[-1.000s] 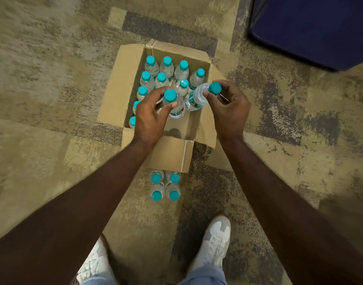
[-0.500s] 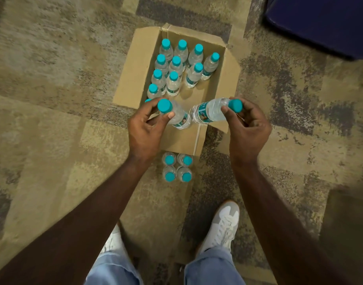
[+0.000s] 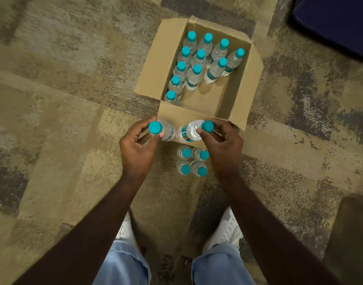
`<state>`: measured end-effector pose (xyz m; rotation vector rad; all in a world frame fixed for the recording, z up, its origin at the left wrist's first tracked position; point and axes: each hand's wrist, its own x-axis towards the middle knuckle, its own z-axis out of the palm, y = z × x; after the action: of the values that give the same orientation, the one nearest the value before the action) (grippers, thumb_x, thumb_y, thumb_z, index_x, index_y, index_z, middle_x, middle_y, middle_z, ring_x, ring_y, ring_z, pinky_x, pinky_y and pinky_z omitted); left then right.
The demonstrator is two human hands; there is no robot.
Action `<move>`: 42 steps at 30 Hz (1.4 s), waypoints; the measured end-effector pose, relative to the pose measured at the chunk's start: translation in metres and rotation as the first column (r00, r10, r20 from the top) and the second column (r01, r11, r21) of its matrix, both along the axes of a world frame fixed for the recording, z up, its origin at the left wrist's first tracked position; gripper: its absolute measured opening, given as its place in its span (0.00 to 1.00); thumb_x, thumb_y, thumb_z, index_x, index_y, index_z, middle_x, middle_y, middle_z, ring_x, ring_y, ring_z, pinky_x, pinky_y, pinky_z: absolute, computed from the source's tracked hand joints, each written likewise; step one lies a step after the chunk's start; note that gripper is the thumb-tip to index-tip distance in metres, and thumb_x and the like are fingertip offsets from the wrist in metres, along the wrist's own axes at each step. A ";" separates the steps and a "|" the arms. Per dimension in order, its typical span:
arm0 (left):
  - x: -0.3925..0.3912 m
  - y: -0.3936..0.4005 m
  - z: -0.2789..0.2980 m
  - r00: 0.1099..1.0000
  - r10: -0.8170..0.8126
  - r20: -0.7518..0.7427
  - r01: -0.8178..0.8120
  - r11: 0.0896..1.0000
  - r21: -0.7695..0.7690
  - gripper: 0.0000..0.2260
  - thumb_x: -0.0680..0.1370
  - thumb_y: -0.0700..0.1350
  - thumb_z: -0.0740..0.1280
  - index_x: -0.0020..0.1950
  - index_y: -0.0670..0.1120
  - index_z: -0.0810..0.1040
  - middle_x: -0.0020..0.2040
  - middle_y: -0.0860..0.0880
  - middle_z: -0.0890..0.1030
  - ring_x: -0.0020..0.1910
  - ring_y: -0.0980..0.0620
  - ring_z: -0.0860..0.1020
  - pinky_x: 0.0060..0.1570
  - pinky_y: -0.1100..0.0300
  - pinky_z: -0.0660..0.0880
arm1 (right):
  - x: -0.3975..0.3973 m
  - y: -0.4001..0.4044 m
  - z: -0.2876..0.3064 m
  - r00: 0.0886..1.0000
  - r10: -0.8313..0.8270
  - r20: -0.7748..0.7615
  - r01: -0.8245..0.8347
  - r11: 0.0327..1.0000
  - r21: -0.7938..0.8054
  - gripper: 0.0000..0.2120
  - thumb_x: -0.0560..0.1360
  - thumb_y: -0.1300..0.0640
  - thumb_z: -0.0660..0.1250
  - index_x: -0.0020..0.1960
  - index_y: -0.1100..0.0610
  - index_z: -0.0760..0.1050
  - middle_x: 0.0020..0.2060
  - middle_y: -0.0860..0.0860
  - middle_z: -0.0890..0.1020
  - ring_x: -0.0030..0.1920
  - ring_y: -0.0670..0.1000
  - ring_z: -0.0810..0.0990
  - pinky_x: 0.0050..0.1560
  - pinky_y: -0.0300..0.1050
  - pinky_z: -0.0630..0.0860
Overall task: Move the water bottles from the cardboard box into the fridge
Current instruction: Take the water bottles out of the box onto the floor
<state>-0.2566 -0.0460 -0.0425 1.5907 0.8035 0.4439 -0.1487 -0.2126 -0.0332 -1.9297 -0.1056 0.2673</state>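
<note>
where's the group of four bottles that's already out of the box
In the head view, the four bottles stand on the carpet just in front of the cardboard box, below the left hand and right hand, ahead of the person's shoes.

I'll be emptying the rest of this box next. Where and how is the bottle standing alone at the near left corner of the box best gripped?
Probably by the neck, just under its teal cap, coming straight down from above. That bottle stands upright against the cardboard box wall with another bottle right behind it, so only its top is free. Both hands hold their bottles that way.
</note>
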 end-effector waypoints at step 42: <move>-0.020 0.025 -0.113 0.910 -0.263 -0.321 0.287 0.957 0.029 0.13 0.73 0.38 0.76 0.55 0.44 0.80 0.54 0.50 0.81 0.56 0.54 0.79 0.59 0.50 0.78 | -0.021 0.045 -0.102 0.765 0.630 -0.137 -0.583 0.586 -0.562 0.13 0.73 0.56 0.74 0.55 0.55 0.75 0.54 0.50 0.77 0.47 0.49 0.77 0.44 0.42 0.71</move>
<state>-0.2766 -0.0211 -0.1559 1.8422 0.7893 0.0138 -0.1699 -0.1674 -0.1351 -2.4630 -0.8509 0.7610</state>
